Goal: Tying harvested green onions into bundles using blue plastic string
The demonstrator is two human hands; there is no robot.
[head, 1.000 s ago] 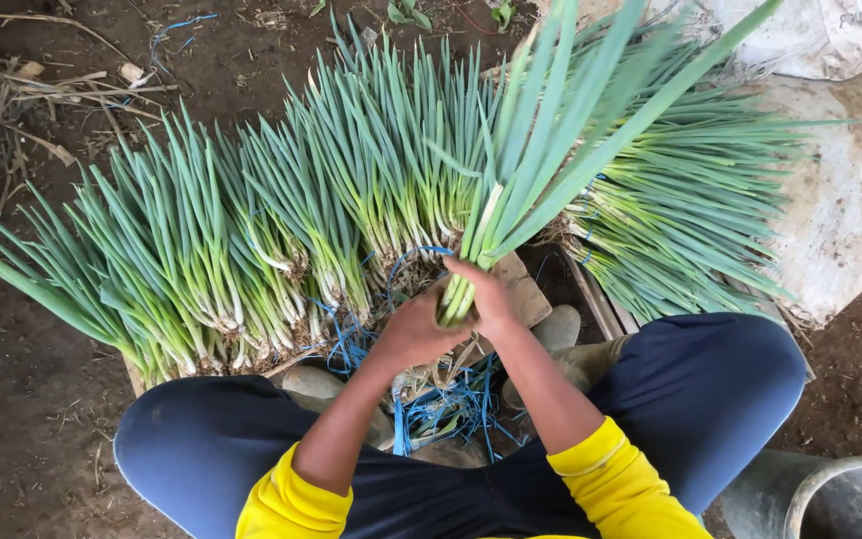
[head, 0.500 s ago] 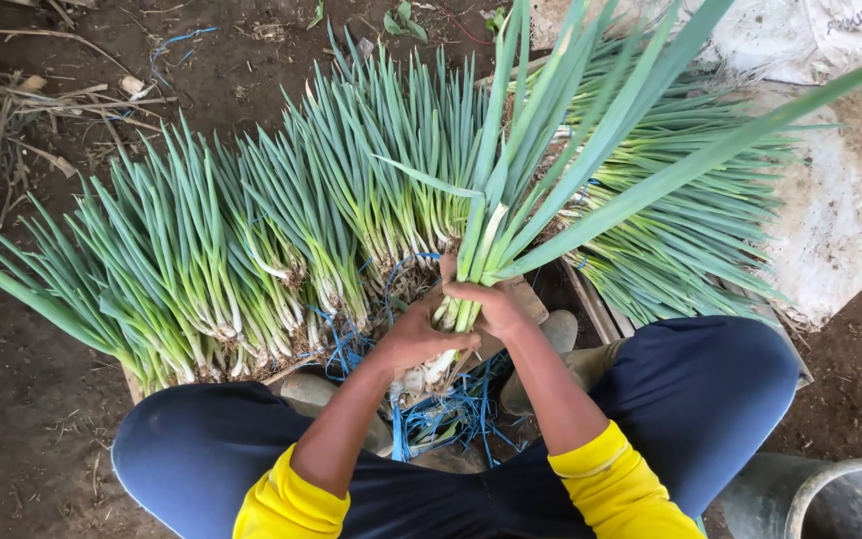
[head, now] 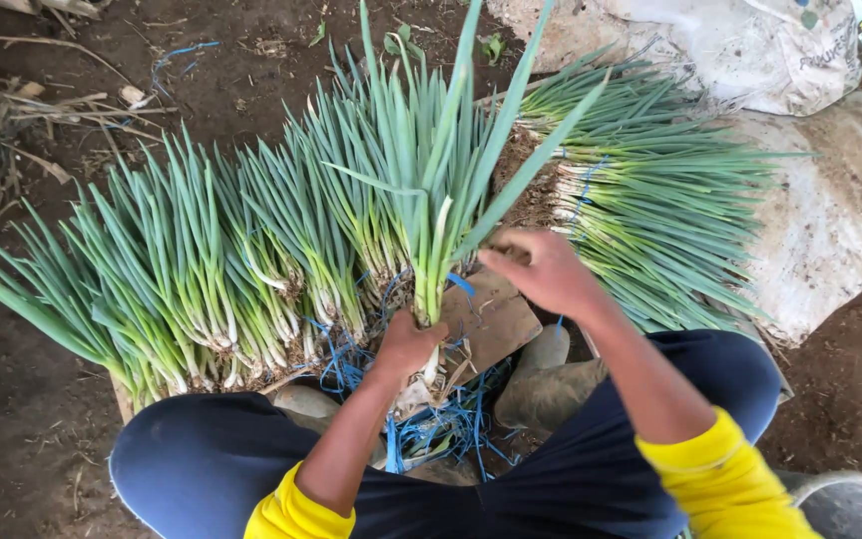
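Two white woven sacks lie at the right side. The upper sack point(head: 740, 50) is at the top edge, crumpled, dirty white with small dark print and a bit of green near its right corner. The lower sack point(head: 840, 210) lies flat under the green onions, stained brown with soil.

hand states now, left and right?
Left hand: closed around the base of an upright bunch of green onions.
Right hand: loosely curled beside the bunch, holding nothing visible.
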